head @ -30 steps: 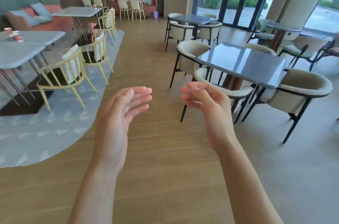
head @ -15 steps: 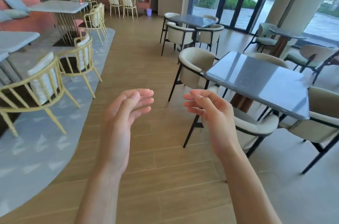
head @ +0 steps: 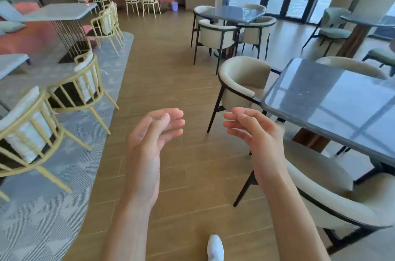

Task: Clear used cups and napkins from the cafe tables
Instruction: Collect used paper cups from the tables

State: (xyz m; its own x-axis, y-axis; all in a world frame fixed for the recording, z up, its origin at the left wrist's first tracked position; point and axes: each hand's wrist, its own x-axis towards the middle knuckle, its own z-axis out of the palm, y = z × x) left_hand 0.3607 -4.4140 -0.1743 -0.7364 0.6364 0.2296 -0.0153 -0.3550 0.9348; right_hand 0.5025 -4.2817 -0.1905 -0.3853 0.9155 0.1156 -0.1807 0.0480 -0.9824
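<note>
My left hand (head: 149,139) and my right hand (head: 258,139) are held out in front of me over the wooden floor, palms facing each other, fingers loosely curled and apart, holding nothing. A small red cup-like object (head: 86,2) stands on the far edge of a light grey table (head: 57,11) at the back left, too small to tell exactly. No napkins are visible. The dark glossy table (head: 333,98) to my right has a bare top.
Cream armchairs (head: 243,81) stand around the dark table at my right. Yellow wire chairs (head: 81,87) stand on a grey rug (head: 53,196) at my left. A second dark table (head: 233,14) stands farther back. A small purple bin (head: 174,6) sits by the far wall. My white shoe (head: 215,248) shows below.
I have walked forward along the wooden aisle: the tables and chairs are nearer, and the left table with red cups has left the view. My hands keep the same pose.
</note>
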